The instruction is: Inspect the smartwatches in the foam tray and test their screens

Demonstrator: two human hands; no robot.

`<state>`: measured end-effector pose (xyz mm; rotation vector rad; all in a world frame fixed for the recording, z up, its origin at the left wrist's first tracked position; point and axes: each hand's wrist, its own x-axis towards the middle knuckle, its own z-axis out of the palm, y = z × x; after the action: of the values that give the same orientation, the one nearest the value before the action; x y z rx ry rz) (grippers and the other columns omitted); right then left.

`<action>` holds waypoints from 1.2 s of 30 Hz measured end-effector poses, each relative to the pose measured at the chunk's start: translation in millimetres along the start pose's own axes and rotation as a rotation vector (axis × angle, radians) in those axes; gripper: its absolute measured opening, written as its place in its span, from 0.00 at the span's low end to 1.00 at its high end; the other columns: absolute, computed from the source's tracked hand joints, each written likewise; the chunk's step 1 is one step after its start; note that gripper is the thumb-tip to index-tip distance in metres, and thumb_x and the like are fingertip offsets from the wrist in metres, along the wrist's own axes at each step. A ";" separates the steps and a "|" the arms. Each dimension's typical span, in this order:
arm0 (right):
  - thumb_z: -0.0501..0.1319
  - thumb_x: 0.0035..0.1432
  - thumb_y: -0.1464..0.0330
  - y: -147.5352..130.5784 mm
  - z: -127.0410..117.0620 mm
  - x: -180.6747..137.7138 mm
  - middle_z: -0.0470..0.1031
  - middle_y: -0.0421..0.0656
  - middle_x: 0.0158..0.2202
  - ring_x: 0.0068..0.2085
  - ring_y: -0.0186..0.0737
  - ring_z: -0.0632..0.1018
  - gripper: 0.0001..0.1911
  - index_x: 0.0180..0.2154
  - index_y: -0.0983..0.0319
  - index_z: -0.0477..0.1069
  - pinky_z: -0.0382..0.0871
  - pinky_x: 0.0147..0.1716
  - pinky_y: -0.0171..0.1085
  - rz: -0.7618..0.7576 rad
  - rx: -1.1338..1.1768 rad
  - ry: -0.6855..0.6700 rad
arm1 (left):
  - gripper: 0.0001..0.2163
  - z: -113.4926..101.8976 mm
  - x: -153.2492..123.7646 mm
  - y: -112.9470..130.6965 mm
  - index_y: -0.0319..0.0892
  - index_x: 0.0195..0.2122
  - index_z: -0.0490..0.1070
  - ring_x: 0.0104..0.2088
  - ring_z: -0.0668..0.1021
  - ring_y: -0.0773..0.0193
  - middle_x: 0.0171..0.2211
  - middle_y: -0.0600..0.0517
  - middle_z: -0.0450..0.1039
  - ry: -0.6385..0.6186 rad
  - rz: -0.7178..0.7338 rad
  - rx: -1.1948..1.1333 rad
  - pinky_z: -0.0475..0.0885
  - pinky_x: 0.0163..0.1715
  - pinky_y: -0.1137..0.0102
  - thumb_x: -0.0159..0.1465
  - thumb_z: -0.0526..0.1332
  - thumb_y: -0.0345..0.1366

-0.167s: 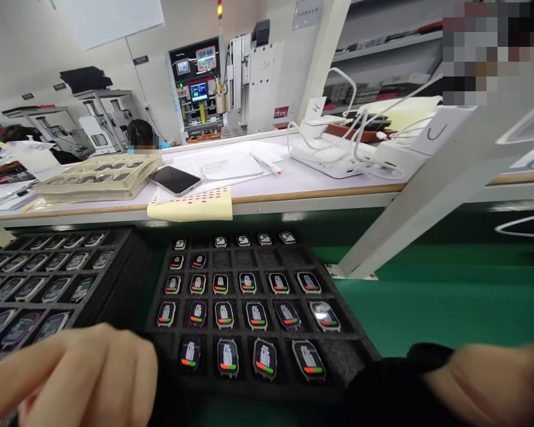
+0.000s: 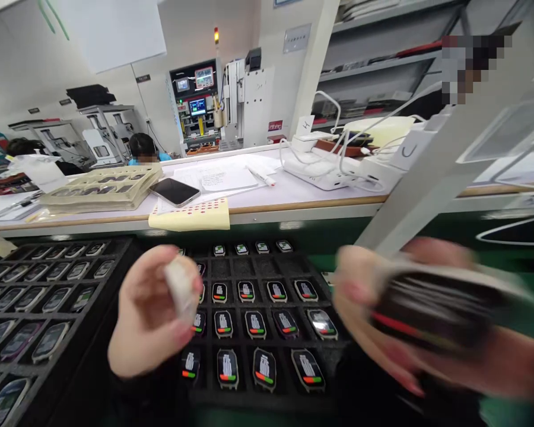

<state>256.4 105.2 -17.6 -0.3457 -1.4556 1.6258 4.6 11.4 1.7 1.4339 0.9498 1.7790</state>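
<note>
Watch with a dark, lit screen (image 2: 440,314), blurred, lies at the right of the frame, gripped by the fingers of our right hand (image 2: 505,362). Across the lower centre spreads a black foam tray (image 2: 234,266) of watches, most screens lit; our left hand (image 2: 136,320) covers part of its left columns. Another black tray (image 2: 109,302) of watches fills the lower left. A slanted white post (image 2: 412,178) comes down from the upper right, its foot partly behind our right hand. Along the bench, mid-frame, we have a phone (image 2: 177,191), a marker (image 2: 261,176) and a white cabled device (image 2: 323,169); a clear plastic tray (image 2: 89,193) sits farther left.

Our left hand rises over the tray, thumb and forefinger curled around a small pale piece (image 2: 180,287), too blurred to identify. Our right hand's fingers are bent around the watch.
</note>
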 end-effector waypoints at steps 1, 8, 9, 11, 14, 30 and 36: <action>0.67 0.65 0.47 -0.7 2.7 6.9 0.76 0.46 0.45 0.18 0.33 0.69 0.25 0.60 0.43 0.70 0.67 0.11 0.33 -0.022 0.036 -0.016 | 0.22 6.3 9.8 -5.4 0.60 0.52 0.74 0.33 0.77 0.69 0.37 0.54 0.76 -0.003 -0.034 0.030 0.74 0.30 0.77 0.57 0.74 0.38; 0.69 0.67 0.64 17.4 7.0 53.2 0.73 0.52 0.55 0.36 0.38 0.75 0.29 0.65 0.61 0.64 0.75 0.25 0.28 0.094 -0.005 -0.095 | 0.18 20.0 43.3 -42.0 0.52 0.54 0.74 0.46 0.79 0.67 0.53 0.53 0.75 0.061 -0.120 0.137 0.75 0.47 0.75 0.63 0.69 0.35; 0.68 0.67 0.64 21.0 6.0 55.1 0.73 0.53 0.55 0.37 0.38 0.75 0.30 0.65 0.63 0.62 0.74 0.24 0.27 0.098 -0.034 -0.082 | 0.18 19.1 43.7 -44.9 0.52 0.54 0.74 0.46 0.79 0.67 0.53 0.53 0.75 0.051 -0.122 0.144 0.75 0.47 0.75 0.63 0.69 0.35; 0.68 0.65 0.64 26.5 4.4 57.0 0.73 0.54 0.54 0.38 0.39 0.75 0.32 0.65 0.65 0.61 0.73 0.23 0.27 0.098 -0.074 -0.051 | 0.19 18.2 44.2 -48.8 0.53 0.56 0.73 0.47 0.79 0.66 0.53 0.53 0.75 0.008 -0.133 0.150 0.75 0.48 0.74 0.64 0.68 0.35; 0.69 0.63 0.62 30.5 3.7 59.0 0.74 0.54 0.53 0.38 0.40 0.75 0.29 0.60 0.65 0.64 0.71 0.21 0.28 0.076 -0.084 -0.017 | 0.20 19.8 45.2 -51.1 0.53 0.57 0.72 0.47 0.79 0.65 0.53 0.52 0.76 -0.041 -0.147 0.141 0.75 0.49 0.73 0.64 0.67 0.35; 0.72 0.60 0.57 34.3 7.5 62.7 0.77 0.53 0.46 0.32 0.39 0.72 0.28 0.55 0.64 0.69 0.65 0.19 0.29 -0.014 -0.108 0.121 | 0.17 21.7 44.6 -49.0 0.55 0.58 0.72 0.38 0.79 0.69 0.53 0.53 0.75 -0.008 -0.180 0.176 0.75 0.38 0.76 0.67 0.65 0.38; 0.72 0.60 0.55 37.2 4.0 61.9 0.78 0.51 0.42 0.28 0.36 0.69 0.25 0.51 0.64 0.72 0.61 0.18 0.28 -0.010 -0.121 0.164 | 0.17 22.8 46.9 -47.7 0.51 0.57 0.73 0.35 0.79 0.69 0.50 0.51 0.76 0.022 -0.180 0.184 0.73 0.31 0.77 0.67 0.64 0.37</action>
<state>203.2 152.9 -28.6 -0.5272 -1.4305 1.4687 20.5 79.0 -12.0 1.3927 1.2405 1.6130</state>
